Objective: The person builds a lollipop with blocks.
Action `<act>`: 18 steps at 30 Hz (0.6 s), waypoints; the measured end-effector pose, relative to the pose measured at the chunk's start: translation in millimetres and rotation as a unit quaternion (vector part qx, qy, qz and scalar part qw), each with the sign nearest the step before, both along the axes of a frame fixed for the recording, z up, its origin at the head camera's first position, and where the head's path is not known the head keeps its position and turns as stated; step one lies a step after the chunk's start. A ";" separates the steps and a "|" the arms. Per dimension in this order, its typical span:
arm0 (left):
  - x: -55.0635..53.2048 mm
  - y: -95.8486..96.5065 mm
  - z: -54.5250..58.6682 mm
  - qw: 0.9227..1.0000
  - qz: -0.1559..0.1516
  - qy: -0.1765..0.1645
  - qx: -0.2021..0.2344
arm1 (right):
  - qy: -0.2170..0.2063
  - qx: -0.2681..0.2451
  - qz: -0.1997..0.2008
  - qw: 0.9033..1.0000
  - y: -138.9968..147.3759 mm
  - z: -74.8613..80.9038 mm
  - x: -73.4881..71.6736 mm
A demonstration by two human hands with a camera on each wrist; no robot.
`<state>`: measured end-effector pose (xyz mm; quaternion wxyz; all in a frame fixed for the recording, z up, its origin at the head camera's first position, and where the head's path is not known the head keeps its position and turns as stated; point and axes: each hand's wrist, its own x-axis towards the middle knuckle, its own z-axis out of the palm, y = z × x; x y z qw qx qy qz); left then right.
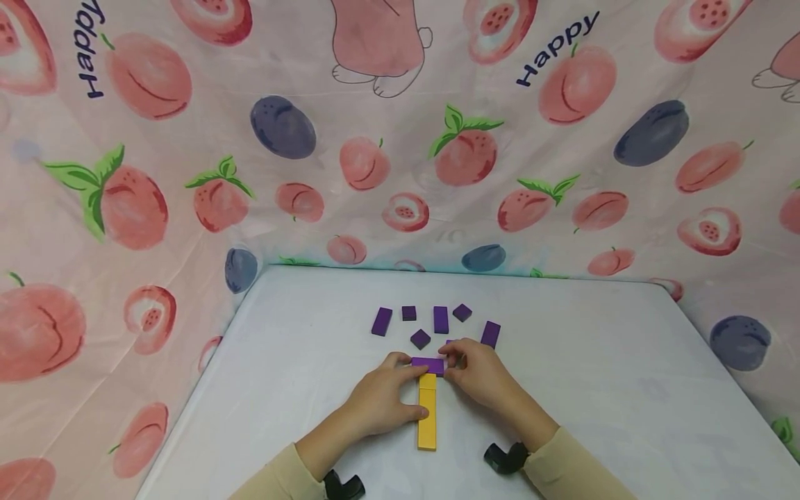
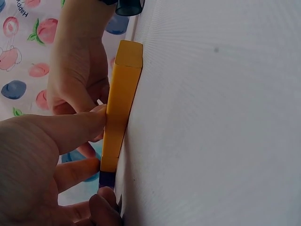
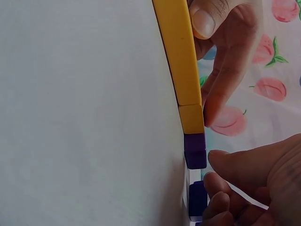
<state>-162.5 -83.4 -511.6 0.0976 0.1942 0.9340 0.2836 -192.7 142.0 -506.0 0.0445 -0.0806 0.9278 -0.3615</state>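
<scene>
There are eight purple blocks (image 1: 440,320) and two yellow blocks (image 1: 428,434).

The person wears plain light tan sleeves, the left sleeve (image 1: 278,476) and the right sleeve (image 1: 576,467) both ending around the wrist. Past the cuffs, the left hand (image 1: 382,397) and right hand (image 1: 480,371) are bare. A black, elbow-shaped left fitting (image 1: 344,487) and a matching right fitting (image 1: 507,458), rounded at the end, sit beside the wrists.

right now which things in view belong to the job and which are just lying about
Likely in use: two yellow blocks; purple block across their far end; left hand; right hand

Not in use now: loose purple blocks farther off, perhaps spares; patterned cloth behind
</scene>
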 end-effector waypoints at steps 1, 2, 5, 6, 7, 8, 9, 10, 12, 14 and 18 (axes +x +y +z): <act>-0.1 0.0 -0.2 1.000 0.000 0.001 0.000 | 0.000 0.000 -0.001 1.000 0.4 0.0 -0.2; -0.2 0.0 -0.4 1.000 0.000 0.002 0.000 | 0.000 -0.001 -0.002 1.000 0.9 0.1 -0.5; 0.4 0.0 0.9 1.000 -0.001 0.005 0.001 | 0.000 0.000 -0.005 1.000 2.5 0.7 -1.5; 0.7 0.1 1.6 1.000 0.000 0.006 0.002 | 0.000 -0.001 -0.006 1.000 3.1 1.1 -1.9; 0.9 0.2 1.9 1.000 -0.001 0.006 0.004 | 0.000 -0.001 -0.006 1.000 3.5 1.9 -2.1; 1.1 0.3 2.4 1.000 -0.001 0.007 0.005 | 0.000 -0.002 -0.007 1.000 3.9 2.7 -2.3; 1.2 0.4 3.0 1.000 0.000 0.006 0.004 | -0.002 -0.003 -0.009 1.000 4.2 3.6 -2.4; 1.2 0.5 3.1 1.000 0.001 0.005 0.002 | -0.004 -0.004 -0.009 1.000 4.4 4.4 -2.6; 1.3 0.6 2.9 1.000 0.001 0.004 0.001 | -0.007 -0.005 -0.012 1.000 4.8 6.1 -2.9; 1.0 0.6 2.4 1.000 0.002 0.004 -0.002 | -0.010 -0.003 -0.016 1.000 5.2 7.4 -3.1; 1.0 0.6 1.9 1.000 0.001 0.003 -0.003 | -0.007 0.002 -0.020 1.000 7.0 8.8 -3.6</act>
